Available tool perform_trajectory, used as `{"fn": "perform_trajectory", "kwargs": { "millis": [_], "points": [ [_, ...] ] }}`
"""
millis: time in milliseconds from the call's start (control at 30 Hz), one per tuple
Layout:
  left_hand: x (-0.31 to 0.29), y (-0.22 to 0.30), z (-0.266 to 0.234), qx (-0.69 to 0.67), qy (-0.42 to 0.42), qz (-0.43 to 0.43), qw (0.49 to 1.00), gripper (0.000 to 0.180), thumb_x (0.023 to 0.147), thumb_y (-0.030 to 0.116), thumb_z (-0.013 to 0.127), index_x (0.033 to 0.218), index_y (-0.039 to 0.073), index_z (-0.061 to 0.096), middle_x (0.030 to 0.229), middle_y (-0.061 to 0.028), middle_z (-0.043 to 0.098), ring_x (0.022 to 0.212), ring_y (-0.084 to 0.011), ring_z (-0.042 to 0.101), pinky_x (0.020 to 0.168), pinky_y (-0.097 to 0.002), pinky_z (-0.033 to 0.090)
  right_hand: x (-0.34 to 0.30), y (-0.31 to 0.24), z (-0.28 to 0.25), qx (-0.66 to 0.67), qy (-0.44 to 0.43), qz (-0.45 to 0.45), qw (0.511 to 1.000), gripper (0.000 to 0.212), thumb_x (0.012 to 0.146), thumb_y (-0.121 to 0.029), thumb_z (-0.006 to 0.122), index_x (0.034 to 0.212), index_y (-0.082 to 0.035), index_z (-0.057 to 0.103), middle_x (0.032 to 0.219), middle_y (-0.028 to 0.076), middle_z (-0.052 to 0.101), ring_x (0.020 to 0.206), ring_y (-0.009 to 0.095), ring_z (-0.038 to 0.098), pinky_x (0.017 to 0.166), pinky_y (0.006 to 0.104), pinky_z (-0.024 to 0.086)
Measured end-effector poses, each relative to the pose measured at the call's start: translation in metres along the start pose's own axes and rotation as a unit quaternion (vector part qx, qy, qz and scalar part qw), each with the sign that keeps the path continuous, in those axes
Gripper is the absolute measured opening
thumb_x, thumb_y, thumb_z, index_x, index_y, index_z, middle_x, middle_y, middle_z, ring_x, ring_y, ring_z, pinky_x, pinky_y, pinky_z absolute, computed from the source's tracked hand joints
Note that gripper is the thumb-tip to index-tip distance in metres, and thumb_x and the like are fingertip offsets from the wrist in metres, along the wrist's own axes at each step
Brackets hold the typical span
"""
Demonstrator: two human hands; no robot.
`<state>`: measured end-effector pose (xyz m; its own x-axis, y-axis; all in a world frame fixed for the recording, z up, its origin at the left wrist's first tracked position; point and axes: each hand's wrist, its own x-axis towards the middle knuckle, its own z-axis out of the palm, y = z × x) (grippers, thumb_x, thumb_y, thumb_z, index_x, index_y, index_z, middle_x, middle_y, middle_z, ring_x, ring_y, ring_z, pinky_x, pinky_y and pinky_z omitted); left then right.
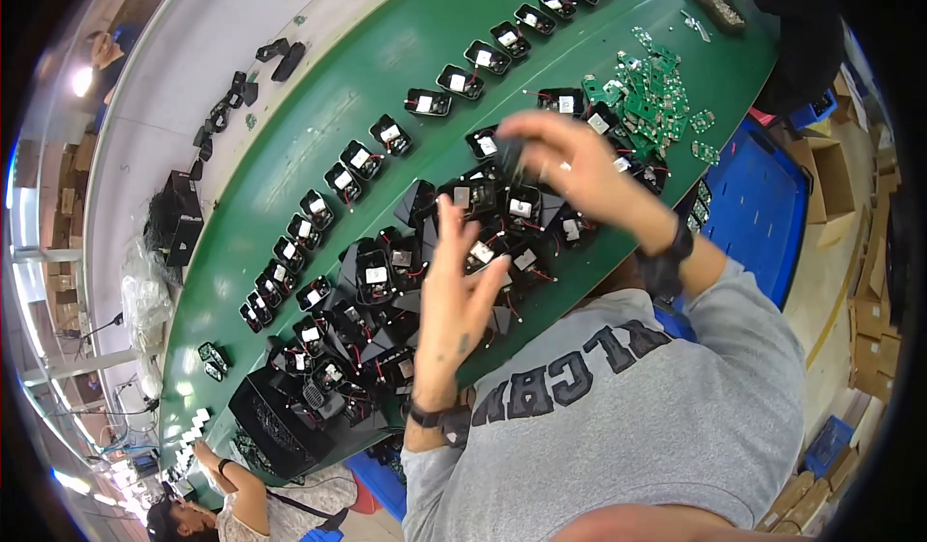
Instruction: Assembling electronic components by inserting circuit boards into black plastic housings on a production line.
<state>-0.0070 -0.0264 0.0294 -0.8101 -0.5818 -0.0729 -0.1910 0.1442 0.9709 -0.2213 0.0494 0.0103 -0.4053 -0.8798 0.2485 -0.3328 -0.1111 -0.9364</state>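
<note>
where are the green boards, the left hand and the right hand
green boards (653,99): head view, on the middle of the loose pile
left hand (448,299): head view, on the middle of the hand, below the fingers
right hand (582,167): head view, on the back of the hand

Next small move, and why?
Probably set the blurred dark object the right hand seems to hold onto the bare green tabletop beside the curved row of open black plastic housings: there's room there, whereas the jumbled black housings beneath the open left hand are crowded.
</note>
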Motion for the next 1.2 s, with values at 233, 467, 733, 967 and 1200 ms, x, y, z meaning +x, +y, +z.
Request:
{"fn": "perform_trajectory", "kwargs": {
  "millis": [233,467,733,967,1200],
  "points": [
    [-0.057,0.004,-0.152,0.179,0.285,-0.023,0.941,0.066,0.092,0.007,0.056,0.149,0.004,0.025,0.131,-0.0181,0.055,0.115,-0.0224,0.056,0.091,-0.0309,0.047,0.093,0.139,-0.17,-0.135,0.115,0.057,0.982,0.03,0.093,-0.015,0.058,0.122,-0.007,0.06,0.096,0.001,0.064,0.089,0.007,0.055,0.079,0.0225,0.045],
    [-0.104,-0.196,-0.441,0.582,0.295,-0.158,0.741,0.059,0.088,0.037,0.057,0.12,-0.013,0.053,0.101,-0.0277,0.065,0.094,-0.0419,0.063,0.082,-0.043,0.048,0.125,0.197,-0.184,-0.364,0.12,0.036,0.923,0.035,0.089,-0.016,0.06,0.123,-0.006,0.059,0.106,0.011,0.068,0.097,0.022,0.063,0.085,0.0323,0.048],
    [-0.089,-0.249,-0.459,0.509,0.356,-0.181,0.763,0.053,0.082,0.037,0.067,0.118,-0.002,0.061,0.101,-0.0215,0.067,0.076,-0.0288,0.068,0.059,-0.0354,0.055,0.091,0.178,-0.202,-0.379,0.196,-0.009,0.904,0.047,0.083,-0.026,0.065,0.124,-0.004,0.059,0.115,0.018,0.065,0.102,0.032,0.064,0.09,0.0384,0.05],
    [-0.066,-0.23,-0.415,0.525,0.426,-0.234,0.699,0.051,0.081,0.042,0.067,0.109,0.0,0.063,0.101,-0.024,0.065,0.099,-0.0404,0.059,0.087,-0.045,0.047,0.087,0.188,-0.213,-0.271,0.205,0.155,0.928,0.057,0.073,-0.037,0.077,0.112,0.003,0.065,0.105,0.016,0.07,0.096,0.026,0.067,0.084,0.0344,0.051],
    [-0.067,-0.277,-0.443,0.207,0.482,-0.265,0.809,0.061,0.083,0.033,0.069,0.134,0.008,0.046,0.096,-0.0088,0.063,0.078,-0.0196,0.057,0.053,-0.0321,0.047,0.097,0.158,-0.208,-0.302,0.063,0.199,0.93,0.029,0.076,-0.028,0.075,0.081,0.0,0.069,0.064,0.001,0.062,0.06,0.009,0.051,0.058,0.0292,0.04]
  ]
}}
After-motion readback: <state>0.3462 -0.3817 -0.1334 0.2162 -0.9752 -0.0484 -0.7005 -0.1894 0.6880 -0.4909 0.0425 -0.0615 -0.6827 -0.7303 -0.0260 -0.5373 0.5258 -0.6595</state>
